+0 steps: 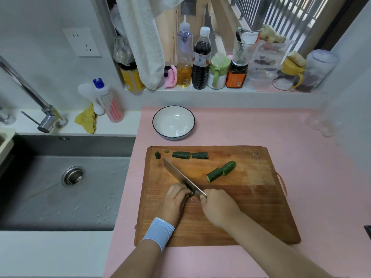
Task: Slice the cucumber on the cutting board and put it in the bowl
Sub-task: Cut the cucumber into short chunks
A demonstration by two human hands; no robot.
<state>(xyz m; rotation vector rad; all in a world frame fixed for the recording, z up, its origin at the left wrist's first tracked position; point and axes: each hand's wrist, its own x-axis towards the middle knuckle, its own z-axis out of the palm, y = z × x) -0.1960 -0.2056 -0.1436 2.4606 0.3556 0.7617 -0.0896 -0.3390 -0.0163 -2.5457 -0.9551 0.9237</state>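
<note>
Near the board's (pixel 251 207) left edge, left hand (pixel 173 199) holds cucumber (pixel 191 194) beside knife (pixel 180 175).

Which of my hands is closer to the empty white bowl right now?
Left. The left hand holds a cucumber piece on the cutting board, almost straight in front of the bowl; the right hand grips the knife, farther off to the right.

Cutting board (pixel 241 207): grained wood, matt.
Knife (pixel 180 175): smooth bright metal, in the right grip (pixel 218 209).
Cucumber (pixel 191 194): faintly shiny green skin, in the left grip (pixel 174 199).
Sink (pixel 60 197): brushed grey metal.
Bowl (pixel 160 125): glossy white glaze.
Worktop (pixel 251 127): matt pink covering.
</note>
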